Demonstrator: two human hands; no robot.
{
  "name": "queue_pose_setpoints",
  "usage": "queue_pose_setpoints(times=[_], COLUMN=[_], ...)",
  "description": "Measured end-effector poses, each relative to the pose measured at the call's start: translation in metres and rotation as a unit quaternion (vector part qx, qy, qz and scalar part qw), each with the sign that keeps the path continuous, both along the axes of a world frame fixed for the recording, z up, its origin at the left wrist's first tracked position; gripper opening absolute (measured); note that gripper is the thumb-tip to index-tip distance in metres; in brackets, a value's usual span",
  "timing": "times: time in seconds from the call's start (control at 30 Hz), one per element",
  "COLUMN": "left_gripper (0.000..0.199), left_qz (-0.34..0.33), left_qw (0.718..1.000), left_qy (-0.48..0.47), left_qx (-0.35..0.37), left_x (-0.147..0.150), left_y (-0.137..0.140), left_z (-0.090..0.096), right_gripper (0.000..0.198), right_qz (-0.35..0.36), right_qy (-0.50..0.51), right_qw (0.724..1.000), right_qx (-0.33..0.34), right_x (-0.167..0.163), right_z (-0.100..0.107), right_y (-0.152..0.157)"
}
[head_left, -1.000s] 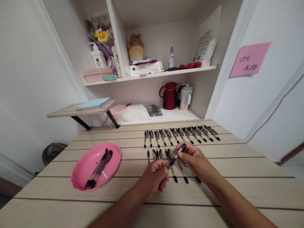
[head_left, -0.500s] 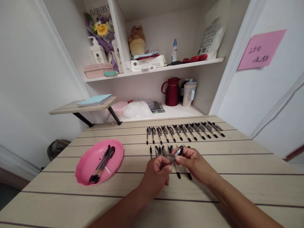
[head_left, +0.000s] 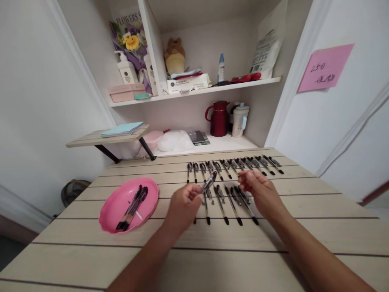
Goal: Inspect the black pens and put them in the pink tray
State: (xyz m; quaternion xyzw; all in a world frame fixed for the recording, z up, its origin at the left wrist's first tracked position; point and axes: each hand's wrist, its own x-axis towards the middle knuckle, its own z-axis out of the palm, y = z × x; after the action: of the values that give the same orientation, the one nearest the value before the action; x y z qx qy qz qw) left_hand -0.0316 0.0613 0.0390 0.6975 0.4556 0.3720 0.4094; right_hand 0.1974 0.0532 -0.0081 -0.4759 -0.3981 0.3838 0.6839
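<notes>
My left hand (head_left: pixel 186 202) pinches a short clear piece with a black end, which looks like a pen cap (head_left: pixel 209 182), between thumb and fingers. It is held tilted above the near row of pens (head_left: pixel 221 205). To the right, my right hand (head_left: pixel 257 186) hovers over that row's right end, its fingers drawn together; whether anything is between them is hidden. Behind both hands lies a longer far row of pens (head_left: pixel 243 165) with clear and black parts. My left hand and forearm cover some of the near row's left end.
A pink scalloped dish (head_left: pixel 106 211) holding several pens stands at the left. Behind it is a small raised shelf (head_left: pixel 82 141) on black legs, with blue paper on top. At the back, a red jug (head_left: pixel 219 119) and a pale cup (head_left: pixel 239 121) stand in the cabinet.
My hands have separated: the left moved left and slightly up with the clear piece, while the right let go of it and moved right and up. The view shifted slightly.
</notes>
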Motion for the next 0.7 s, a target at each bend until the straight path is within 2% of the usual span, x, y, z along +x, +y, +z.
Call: queue_pose_setpoints(times=[0.1,0.17,0.23,0.33,0.4,0.53,0.7], left_gripper=[0.015,0.015,0.017,0.023,0.025,0.029,0.029], left_qz=[0.052,0.098,0.168,0.231,0.244,0.267,0.274], left_qw=[0.985,0.954,0.91,0.855,0.839,0.828,0.828], left_qy=[0.112,0.22,0.319,0.442,0.477,0.489,0.487], left_qx=[0.117,0.178,0.205,0.145,0.098,0.066,0.052], left_x=[-0.035,-0.065,-0.095,-0.132,-0.147,-0.161,-0.163], left_y=[0.012,0.021,0.03,0.039,0.041,0.042,0.044], left_z=[0.021,0.031,0.034,0.031,0.025,0.009,-0.001], right_gripper=[0.031,0.029,0.029,0.032,0.035,0.034,0.031], right_qz=[-0.099,-0.128,-0.135,-0.138,-0.144,-0.141,-0.124], right_qy=[-0.001,-0.005,-0.014,-0.035,-0.059,-0.115,-0.135], right_qw=[0.995,0.991,0.988,0.986,0.983,0.975,0.973], right_qx=[-0.026,-0.049,-0.066,-0.082,-0.093,-0.131,-0.14], right_x=[0.022,0.03,0.034,0.036,0.037,0.039,0.035], right_z=[-0.005,-0.008,-0.011,-0.02,-0.027,-0.035,-0.032], right_y=[0.006,0.009,0.011,0.014,0.015,0.016,0.011])
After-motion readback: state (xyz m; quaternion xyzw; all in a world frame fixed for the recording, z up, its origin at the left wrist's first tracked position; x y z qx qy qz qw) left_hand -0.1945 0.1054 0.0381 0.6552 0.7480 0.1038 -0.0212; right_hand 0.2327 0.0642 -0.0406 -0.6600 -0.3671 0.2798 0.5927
